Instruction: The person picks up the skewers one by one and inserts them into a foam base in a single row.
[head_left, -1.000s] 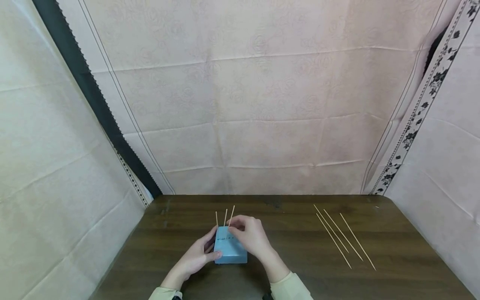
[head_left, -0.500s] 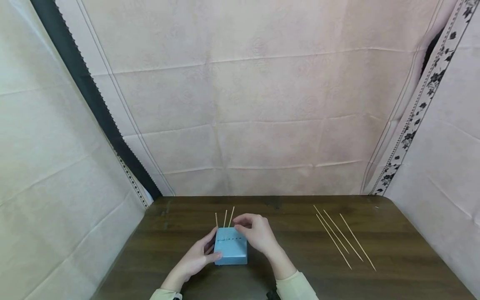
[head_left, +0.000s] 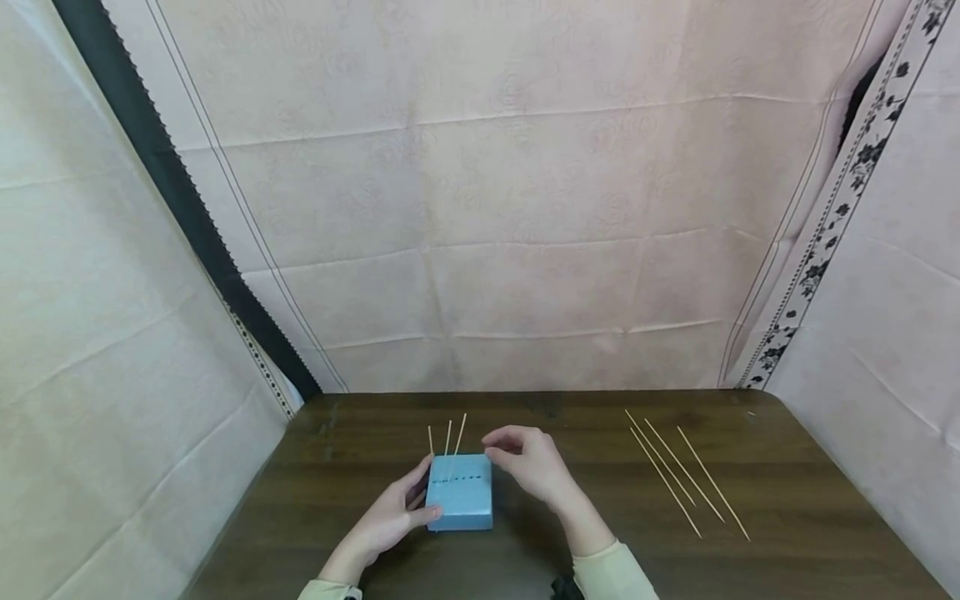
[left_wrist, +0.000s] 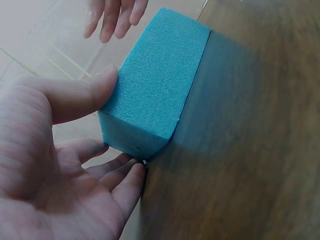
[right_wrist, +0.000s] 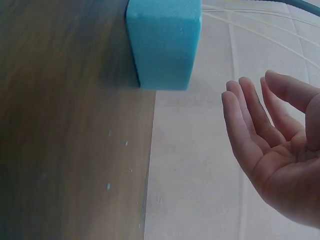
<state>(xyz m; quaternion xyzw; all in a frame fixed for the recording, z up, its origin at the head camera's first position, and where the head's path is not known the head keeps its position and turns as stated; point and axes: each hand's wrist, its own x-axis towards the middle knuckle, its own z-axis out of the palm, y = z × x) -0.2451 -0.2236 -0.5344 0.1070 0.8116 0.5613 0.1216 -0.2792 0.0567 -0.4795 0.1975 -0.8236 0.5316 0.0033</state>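
A blue foam block (head_left: pixel 461 498) with a row of dark marks across its top sits on the table. My left hand (head_left: pixel 395 511) holds it by its left side; in the left wrist view the thumb lies along one face and the fingers reach round the other. Three thin wooden sticks (head_left: pixel 458 435) stand up from the block's far part, the rightmost one leaning right. Just off the block's upper right corner, my right hand (head_left: pixel 531 461) hovers with loosely bent fingers (right_wrist: pixel 245 120) and nothing in them.
To the right, several loose wooden sticks (head_left: pixel 701 471) lie slanted on the dark wooden table (head_left: pixel 585 500). Pale cloth (head_left: pixel 525 250) hangs behind the table and along both sides.
My right hand has let go of the rightmost standing stick and moved right, away from it. The left hand keeps its hold on the foam block.
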